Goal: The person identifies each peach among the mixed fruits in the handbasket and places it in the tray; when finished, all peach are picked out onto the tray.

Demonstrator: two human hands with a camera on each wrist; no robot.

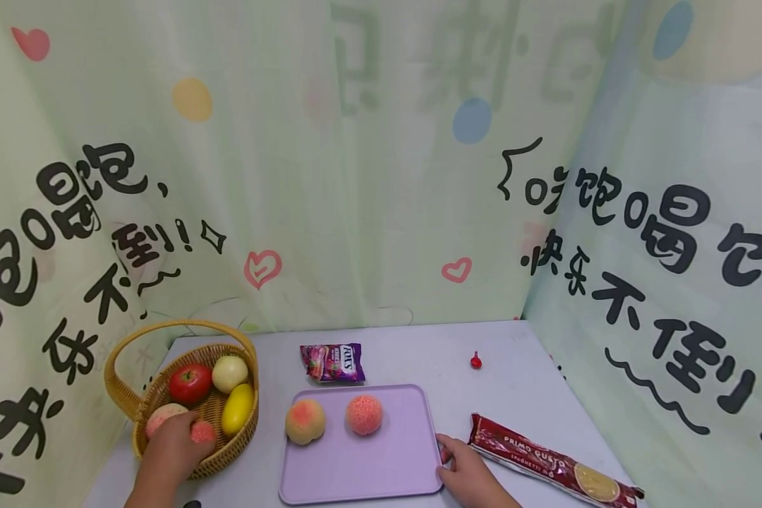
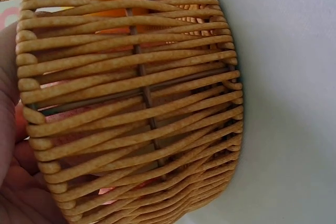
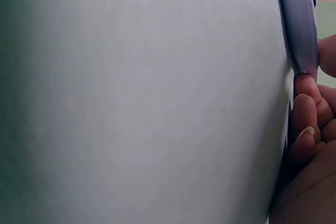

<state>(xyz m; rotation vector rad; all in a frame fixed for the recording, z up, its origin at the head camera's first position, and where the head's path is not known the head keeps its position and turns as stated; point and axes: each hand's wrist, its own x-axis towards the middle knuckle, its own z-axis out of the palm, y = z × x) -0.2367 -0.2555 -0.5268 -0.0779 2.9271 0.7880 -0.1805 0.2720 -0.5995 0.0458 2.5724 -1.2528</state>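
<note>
My left hand (image 1: 168, 448) reaches over the near rim of the wicker basket (image 1: 119, 391), among the fruit inside. A pale pink peach (image 1: 164, 415) lies just beyond it, and a bumpy pink fruit (image 1: 203, 432) shows by its fingers. Whether the fingers grip either one I cannot tell; in the left wrist view the basket wall (image 2: 131, 82) covers much of the hand. My right hand (image 1: 473, 476) pinches the right edge of the lilac tray (image 1: 355, 480), thumb above and fingers below. On the tray sit a yellow-orange peach (image 1: 305, 422) and a bumpy pink ball-shaped fruit (image 1: 364, 414).
A tomato (image 1: 190, 384), a pale round vegetable (image 1: 230, 374) and a yellow oblong fruit (image 1: 238, 410) share the basket. Behind the tray lies a purple snack bag (image 1: 333, 363). Right of it are a small red object (image 1: 475, 361) and a spaghetti packet (image 1: 546, 462). Printed curtains surround the table.
</note>
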